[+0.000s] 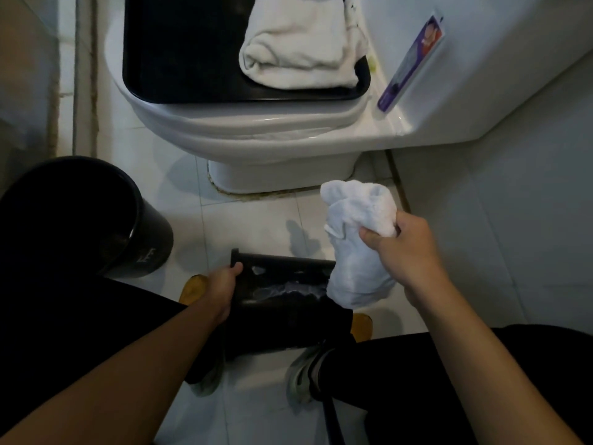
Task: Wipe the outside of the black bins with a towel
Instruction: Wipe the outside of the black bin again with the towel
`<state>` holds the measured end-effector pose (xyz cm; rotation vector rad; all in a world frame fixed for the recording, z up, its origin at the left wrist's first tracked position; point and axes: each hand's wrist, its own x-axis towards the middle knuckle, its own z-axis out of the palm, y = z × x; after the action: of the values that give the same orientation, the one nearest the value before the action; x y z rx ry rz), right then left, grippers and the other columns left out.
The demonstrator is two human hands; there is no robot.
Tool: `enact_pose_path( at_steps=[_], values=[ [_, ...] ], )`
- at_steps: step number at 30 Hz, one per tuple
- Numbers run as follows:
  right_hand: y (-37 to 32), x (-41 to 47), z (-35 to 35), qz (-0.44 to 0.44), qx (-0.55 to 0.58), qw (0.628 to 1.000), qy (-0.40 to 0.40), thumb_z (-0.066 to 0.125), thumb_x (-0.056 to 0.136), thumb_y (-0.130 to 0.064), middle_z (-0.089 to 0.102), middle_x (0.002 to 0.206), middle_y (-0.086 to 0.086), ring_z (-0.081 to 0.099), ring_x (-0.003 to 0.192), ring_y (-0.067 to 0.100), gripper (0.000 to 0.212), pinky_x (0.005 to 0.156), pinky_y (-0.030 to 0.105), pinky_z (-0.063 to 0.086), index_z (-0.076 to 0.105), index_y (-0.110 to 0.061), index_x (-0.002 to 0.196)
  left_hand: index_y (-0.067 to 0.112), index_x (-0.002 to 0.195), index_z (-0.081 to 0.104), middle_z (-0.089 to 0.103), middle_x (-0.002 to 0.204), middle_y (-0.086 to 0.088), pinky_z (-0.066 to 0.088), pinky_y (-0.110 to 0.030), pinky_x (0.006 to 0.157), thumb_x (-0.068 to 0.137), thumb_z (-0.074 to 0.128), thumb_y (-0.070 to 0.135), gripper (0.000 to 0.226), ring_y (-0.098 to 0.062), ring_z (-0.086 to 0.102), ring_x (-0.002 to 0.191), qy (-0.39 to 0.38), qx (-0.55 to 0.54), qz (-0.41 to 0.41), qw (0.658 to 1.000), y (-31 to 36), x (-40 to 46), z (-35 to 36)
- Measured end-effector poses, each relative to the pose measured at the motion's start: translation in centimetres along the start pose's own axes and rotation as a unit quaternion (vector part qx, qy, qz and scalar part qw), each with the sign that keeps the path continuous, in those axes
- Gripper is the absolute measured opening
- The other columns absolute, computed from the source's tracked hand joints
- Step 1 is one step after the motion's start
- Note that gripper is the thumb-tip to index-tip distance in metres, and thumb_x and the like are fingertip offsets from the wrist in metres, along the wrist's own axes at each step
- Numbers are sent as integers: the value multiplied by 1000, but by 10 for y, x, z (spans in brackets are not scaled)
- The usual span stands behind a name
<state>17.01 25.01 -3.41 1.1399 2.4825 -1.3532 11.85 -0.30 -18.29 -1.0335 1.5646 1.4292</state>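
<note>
From my head camera, my left hand [221, 285] grips the left side of a small rectangular black plastic bin [282, 297], glossy and streaked wet, held between my knees above the white tiled floor [250, 220]. My right hand [406, 248] clenches a crumpled white terry towel [356, 242], whose lower end touches the bin's right edge. A round black plastic bin [96, 216] stands at the floor's left edge. A folded white towel [301, 49] lies on a black tray [179, 49] on the white ceramic toilet [263, 130].
</note>
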Motion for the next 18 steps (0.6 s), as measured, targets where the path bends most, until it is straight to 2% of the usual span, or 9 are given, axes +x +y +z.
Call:
enact_pose_path(
  at_steps=[4,6,9,14,18],
  values=[
    [-5,0,-1,20,38,999,27,75,85,-28,70,100,-1,66,97,21,26,87,47,56,68,-18,108,8,105,65,70,90,-13,52,-37,63,98,50,20,20,-31,66,81,-29,-3,21,999,5,-9,3],
    [-8,-2,-1,23,54,997,49,75,84,-28,70,100,-2,66,96,19,27,86,46,56,68,-18,108,11,101,66,71,93,-14,53,-39,69,98,50,18,18,-31,66,83,-27,-4,29,999,4,-9,-1],
    [-12,-6,0,45,87,993,73,76,83,-22,70,102,-1,66,96,20,28,85,42,56,67,-17,109,12,112,65,71,105,-14,54,-43,81,97,51,20,22,-33,67,92,-32,-11,27,999,1,-8,-9],
    [-19,-12,2,130,173,973,78,73,77,-13,67,105,8,65,96,24,38,82,41,58,62,-6,113,20,104,63,69,103,-11,52,-36,69,99,42,11,23,-32,65,92,-27,-36,65,997,1,-13,-13],
    [-20,-16,8,178,289,940,45,69,74,-7,67,109,14,66,97,26,40,78,41,60,58,-3,113,22,114,60,67,101,-9,50,-32,62,101,40,12,26,-28,64,87,-27,-15,97,995,4,-18,-12]
  ],
)
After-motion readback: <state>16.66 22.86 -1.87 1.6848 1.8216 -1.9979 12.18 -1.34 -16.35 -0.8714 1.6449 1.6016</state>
